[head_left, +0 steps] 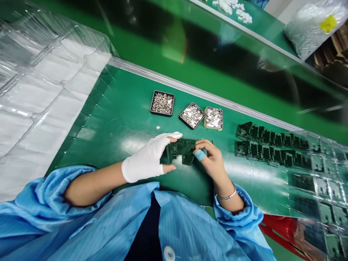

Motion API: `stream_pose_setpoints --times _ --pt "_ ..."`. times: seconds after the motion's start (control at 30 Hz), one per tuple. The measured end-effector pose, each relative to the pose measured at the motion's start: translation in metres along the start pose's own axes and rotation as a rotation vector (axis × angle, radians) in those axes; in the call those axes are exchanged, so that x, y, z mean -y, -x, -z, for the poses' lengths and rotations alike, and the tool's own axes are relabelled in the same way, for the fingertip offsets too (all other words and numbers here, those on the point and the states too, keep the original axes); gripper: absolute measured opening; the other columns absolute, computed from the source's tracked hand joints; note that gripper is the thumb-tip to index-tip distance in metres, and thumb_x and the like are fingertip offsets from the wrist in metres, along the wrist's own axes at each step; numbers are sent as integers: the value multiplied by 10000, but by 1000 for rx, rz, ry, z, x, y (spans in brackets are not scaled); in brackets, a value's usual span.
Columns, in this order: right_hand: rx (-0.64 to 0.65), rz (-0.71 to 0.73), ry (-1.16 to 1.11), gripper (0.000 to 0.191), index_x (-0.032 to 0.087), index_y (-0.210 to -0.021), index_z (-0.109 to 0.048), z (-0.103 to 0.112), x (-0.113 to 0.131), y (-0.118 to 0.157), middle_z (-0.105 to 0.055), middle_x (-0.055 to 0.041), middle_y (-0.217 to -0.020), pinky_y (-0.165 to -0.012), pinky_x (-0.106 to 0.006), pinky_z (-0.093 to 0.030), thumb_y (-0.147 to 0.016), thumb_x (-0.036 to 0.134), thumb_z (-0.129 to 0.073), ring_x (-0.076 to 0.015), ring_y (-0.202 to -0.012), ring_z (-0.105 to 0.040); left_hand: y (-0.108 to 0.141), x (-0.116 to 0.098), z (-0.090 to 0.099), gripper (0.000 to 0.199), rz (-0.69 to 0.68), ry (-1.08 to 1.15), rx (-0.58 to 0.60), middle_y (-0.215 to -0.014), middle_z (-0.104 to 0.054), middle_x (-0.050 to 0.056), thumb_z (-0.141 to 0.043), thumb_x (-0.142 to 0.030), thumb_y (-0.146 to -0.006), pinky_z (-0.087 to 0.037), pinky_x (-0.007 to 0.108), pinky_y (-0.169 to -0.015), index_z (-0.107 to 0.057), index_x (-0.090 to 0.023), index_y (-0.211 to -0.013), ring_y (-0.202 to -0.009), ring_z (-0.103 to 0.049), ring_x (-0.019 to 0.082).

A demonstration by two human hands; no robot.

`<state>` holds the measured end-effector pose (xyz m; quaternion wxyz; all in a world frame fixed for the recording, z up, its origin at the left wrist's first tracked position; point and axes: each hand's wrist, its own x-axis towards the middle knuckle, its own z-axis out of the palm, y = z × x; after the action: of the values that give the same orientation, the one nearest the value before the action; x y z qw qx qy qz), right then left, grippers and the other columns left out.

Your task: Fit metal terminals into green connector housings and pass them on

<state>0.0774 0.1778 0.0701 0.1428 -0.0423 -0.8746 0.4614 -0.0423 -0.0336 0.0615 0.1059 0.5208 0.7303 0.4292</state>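
The left hand (146,156) holds one end of the part (187,150); the right hand (213,160) grips the other, apparently adjusting it, contact partly hidden. Next seems to call for steadiness.

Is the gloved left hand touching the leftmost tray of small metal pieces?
Apart: the head view shows green tabletop between the left hand and that metal-pieces tray.

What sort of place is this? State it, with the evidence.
Probably a factory assembly bench: shiny metal pieces fill three small trays, similar-looking dark parts lie in rows, and the gloved left hand and right hand hold another dark piece.
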Motion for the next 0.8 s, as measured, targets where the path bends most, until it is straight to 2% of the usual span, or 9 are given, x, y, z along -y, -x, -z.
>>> stream_pose_setpoints --times 0.07,0.13,0.2,0.27,0.33,0.43,0.47,0.6,0.8 --pt "-31 104 115 94 250 -876 -621 -2 8 3 -714 -17 -896 -1021 -446 -449 -917 329 -590 -188 -866 -657 1 2 0 754 -46 -44 -12 -1463 -470 219 -687 -461 -803 -433 501 -1114 -347 -146 -1398 -1353 -482 338" --pt "13 256 277 74 260 -948 -630 -5 15 7 -726 -23 -961 -1129 -487 -337 -923 285 -564 -201 -961 -646 1 5 -3 826 -63 -110 -31 -1477 -450 225 -679 -506 -809 -430 515 -1111 -307 -140 -1449 -1360 -468 356" --pt "110 402 361 145 261 -1029 -633 -8 18 10 -730 -27 -1024 -1167 -485 -278 -931 245 -528 -205 -1035 -632 0 8 -6 764 -54 -173 -29 -1448 -485 215 -654 -489 -837 -448 506 -1093 -343 -135 -1437 -1334 -495 353" --pt "159 454 349 175 260 -1070 -630 -6 16 9 -730 -21 -1051 -1173 -466 -279 -936 242 -519 -194 -1033 -640 -2 10 -8 651 -34 -209 18 -1390 -544 195 -637 -435 -853 -469 487 -1071 -423 -128 -1386 -1287 -539 339" --pt "37 346 337 166 259 -1059 -632 3 5 4 -725 -24 -1033 -1111 -443 -370 -944 261 -512 -191 -992 -653 -4 10 -9 572 -25 -221 70 -1332 -589 180 -634 -397 -849 -484 474 -1051 -491 -120 -1329 -1242 -572 331" --pt "-305 -1 421 184 221 -1030 -636 24 -23 -11 -703 -74 -995 -902 -406 -503 -940 258 -480 -226 -959 -640 -5 8 -7 559 -27 -225 102 -1310 -605 180 -642 -377 -830 -491 468 -1037 -523 -107 -1304 -1217 -586 331" --pt "-354 -81 461 197 205 -1033 -638 30 -33 -18 -695 -93 -1003 -870 -405 -508 -928 244 -475 -241 -966 -631 -5 7 -7 554 -26 -227 110 -1314 -604 178 -641 -365 -825 -491 465 -1038 -526 -107 -1302 -1218 -586 329" --pt "-294 -163 661 288 190 -1096 -652 38 -58 -44 -667 -121 -1113 -924 -440 -454 -876 164 -468 -277 -1035 -581 -5 4 -6 523 -42 -226 130 -1322 -603 170 -621 -329 -822 -481 458 -1049 -537 -113 -1291 -1222 -583 322" --pt "-246 -247 858 253 179 -999 -679 27 -58 -64 -645 -135 -1023 -924 -460 -398 -874 140 -463 -292 -969 -563 -5 5 -6 528 -82 -239 118 -1305 -605 188 -629 -358 -833 -486 465 -1034 -536 -103 -1286 -1211 -587 332"
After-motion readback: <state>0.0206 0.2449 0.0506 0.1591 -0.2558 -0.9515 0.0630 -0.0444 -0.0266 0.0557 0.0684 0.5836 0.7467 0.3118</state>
